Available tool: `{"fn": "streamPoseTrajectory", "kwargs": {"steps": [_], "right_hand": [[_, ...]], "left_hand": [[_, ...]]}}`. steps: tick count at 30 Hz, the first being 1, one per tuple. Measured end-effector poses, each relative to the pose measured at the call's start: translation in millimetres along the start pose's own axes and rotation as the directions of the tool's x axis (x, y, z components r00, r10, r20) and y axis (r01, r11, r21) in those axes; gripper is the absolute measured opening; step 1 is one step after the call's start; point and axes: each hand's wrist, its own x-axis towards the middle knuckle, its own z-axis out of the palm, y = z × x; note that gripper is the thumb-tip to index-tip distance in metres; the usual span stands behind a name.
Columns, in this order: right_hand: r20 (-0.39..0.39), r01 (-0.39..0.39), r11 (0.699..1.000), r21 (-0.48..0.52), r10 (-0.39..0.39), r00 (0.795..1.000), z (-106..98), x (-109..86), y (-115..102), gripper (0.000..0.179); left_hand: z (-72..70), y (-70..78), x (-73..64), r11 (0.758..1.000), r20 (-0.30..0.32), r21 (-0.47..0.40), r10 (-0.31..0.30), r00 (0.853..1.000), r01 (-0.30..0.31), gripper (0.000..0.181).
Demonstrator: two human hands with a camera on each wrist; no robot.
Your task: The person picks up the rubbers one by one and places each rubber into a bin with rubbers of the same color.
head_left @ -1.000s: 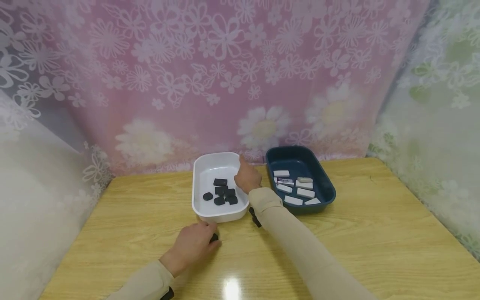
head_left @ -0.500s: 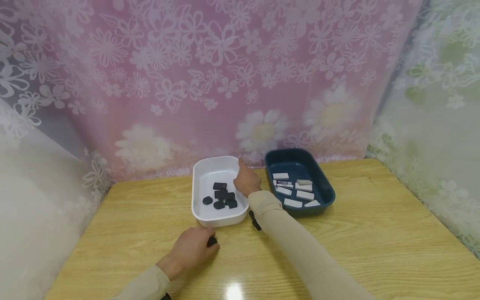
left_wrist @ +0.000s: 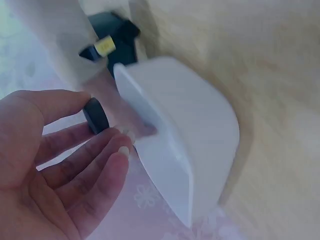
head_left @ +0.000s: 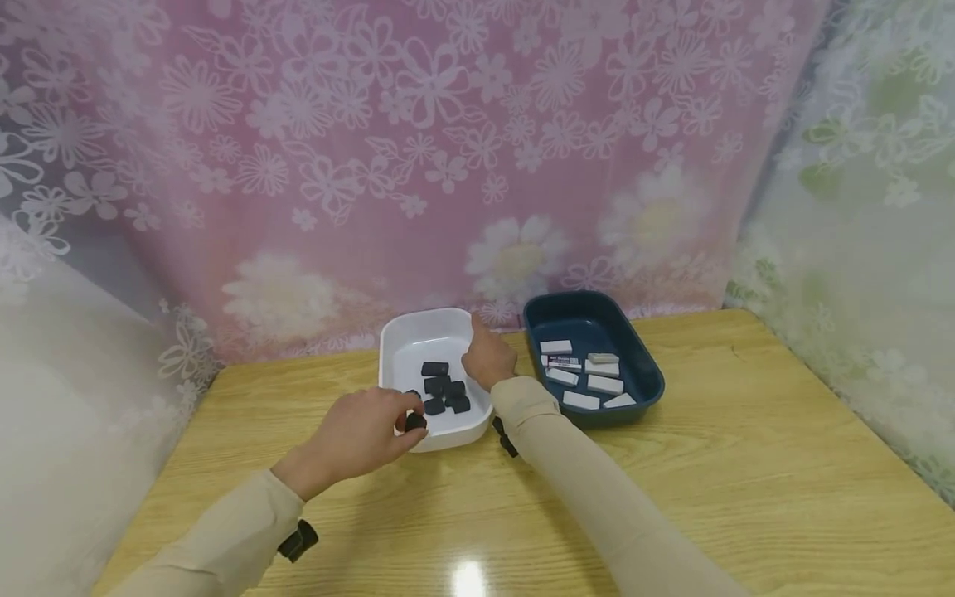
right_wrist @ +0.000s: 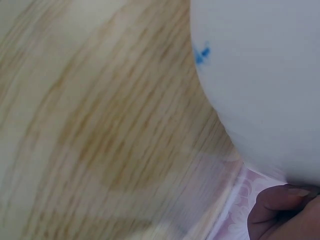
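My left hand [head_left: 366, 431] pinches a small black rounded piece [left_wrist: 96, 116] between thumb and fingers. In the head view it is over the near left corner of a white plastic tub [head_left: 399, 332]. Inside that tub lie several black pieces [head_left: 435, 369], some blocky and some rounded. At the tub's right side, my right hand [head_left: 490, 356] grips the rim; its curled fingers [right_wrist: 275, 202] show beside the white wall in the right wrist view. Part of the right hand is hidden behind the tub's edge.
A dark blue tub [head_left: 647, 365] stands to the right, holding several white eraser-like blocks [head_left: 604, 384], one with a printed sleeve. Both tubs sit at the back of a wood-grain table [head_left: 746, 464], against a pink flowered cloth [head_left: 418, 207].
My left hand has risen from the table in front of the white tub and moved up over its near left corner with the black piece. My right hand stays at the tub's rim.
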Motion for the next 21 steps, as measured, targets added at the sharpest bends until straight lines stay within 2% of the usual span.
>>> {"fn": "streamPoseTrajectory", "kwargs": {"steps": [5, 8, 12, 16, 18, 21], "right_hand": [[0.005, 0.0, 1.0, -0.008, 0.0, 1.0, -2, -1.8, 0, 0.072], [0.004, -0.005, 1.0, -0.013, 0.005, 1.0, -1, 0.2, 2, 0.073], [0.002, -0.009, 1.0, -0.02, 0.009, 1.0, 0, -0.8, 4, 0.074], [0.0, -0.006, 1.0, -0.024, 0.006, 1.0, 2, -2.2, 4, 0.074], [-0.004, -0.005, 1.0, -0.026, 0.005, 1.0, 2, -3.0, 2, 0.074], [-0.021, -0.005, 1.0, -0.028, 0.004, 1.0, 0, -3.4, -1, 0.074]], "left_hand": [[-0.7, -22.7, 24.1, 0.995, -0.01, 0.093, 0.041, 0.999, -0.04, 0.012], [3.1, -37.8, 42.9, 0.994, -0.008, 0.11, 0.031, 1.0, -0.029, 0.013], [13.7, -56.5, 63.4, 0.998, 0.064, 0.068, -0.014, 0.998, 0.01, 0.013], [25.5, -69.0, 76.3, 0.997, 0.173, 0.052, -0.065, 0.983, 0.057, 0.016], [30.5, -72.4, 82.2, 0.994, 0.199, 0.072, -0.09, 0.976, 0.077, 0.017], [37.6, -74.9, 90.7, 0.99, 0.201, 0.097, -0.125, 0.972, 0.107, 0.015]]}}
